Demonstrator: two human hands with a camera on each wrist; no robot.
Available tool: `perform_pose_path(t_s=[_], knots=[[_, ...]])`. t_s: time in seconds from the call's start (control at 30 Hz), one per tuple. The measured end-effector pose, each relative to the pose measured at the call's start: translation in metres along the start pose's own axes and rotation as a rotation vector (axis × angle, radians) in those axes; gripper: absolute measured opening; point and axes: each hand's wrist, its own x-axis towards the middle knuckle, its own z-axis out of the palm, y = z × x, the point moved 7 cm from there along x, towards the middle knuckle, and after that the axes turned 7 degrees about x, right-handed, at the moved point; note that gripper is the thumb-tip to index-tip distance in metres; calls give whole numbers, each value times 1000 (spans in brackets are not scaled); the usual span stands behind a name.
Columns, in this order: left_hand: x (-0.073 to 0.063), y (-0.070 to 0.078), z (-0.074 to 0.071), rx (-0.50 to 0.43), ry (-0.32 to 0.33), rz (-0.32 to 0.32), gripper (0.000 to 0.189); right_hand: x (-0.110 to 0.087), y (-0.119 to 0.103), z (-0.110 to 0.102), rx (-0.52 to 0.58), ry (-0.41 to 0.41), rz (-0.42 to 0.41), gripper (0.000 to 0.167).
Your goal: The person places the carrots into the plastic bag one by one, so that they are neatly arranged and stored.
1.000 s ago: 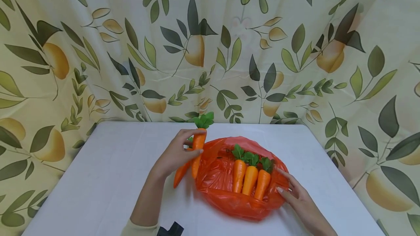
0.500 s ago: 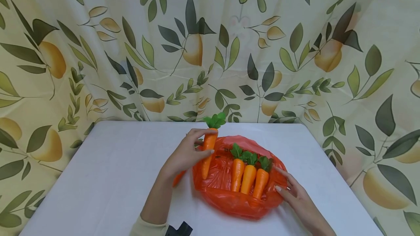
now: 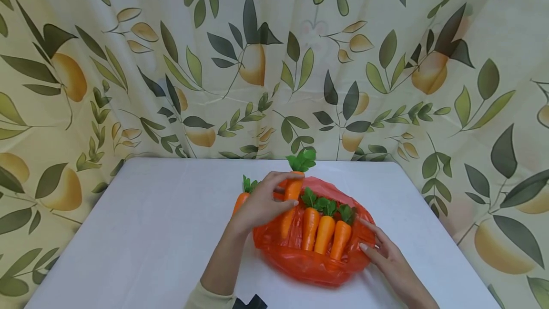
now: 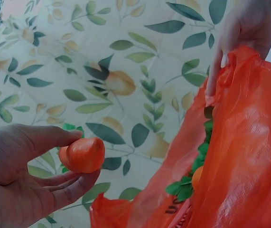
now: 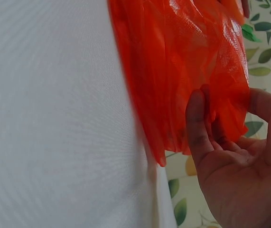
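The left hand holds one carrot near its upper part. Its thumb and fingers are closed around it, parted only by the thickness of the carrot. This carrot stands nearly upright, a little tilted, with the green leaves at the top and the narrow tip pointing down. In the head view it is in front of the left part of the red bag; whether the tip touches the plastic, I cannot tell.

The right hand holds the right edge of the bag. Its thumb and fingers are bent and moderately apart, with the thin plastic between them.

The bag sits on the white desk, and its mouth is spread wide. Inside it, three carrots lie side by side, their leaves toward the far side. Another carrot is to the left of the bag, partly hidden behind the left hand. Behind the desk hangs a curtain with printed leaves and yellow fruits.
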Motion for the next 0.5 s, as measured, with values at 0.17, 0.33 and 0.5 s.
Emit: perform_pose_path(t_s=[0.17,0.33,0.5], knots=[[2,4,10,6,-15,-14,53,-1,0,0,19,-8,12,66],[3,6,19,29,-20,-24,52,-1,-1,2,24,-1,25,67],[7,5,30,5,-33,-16,54,-2,-2,2,-1,15,11,64]])
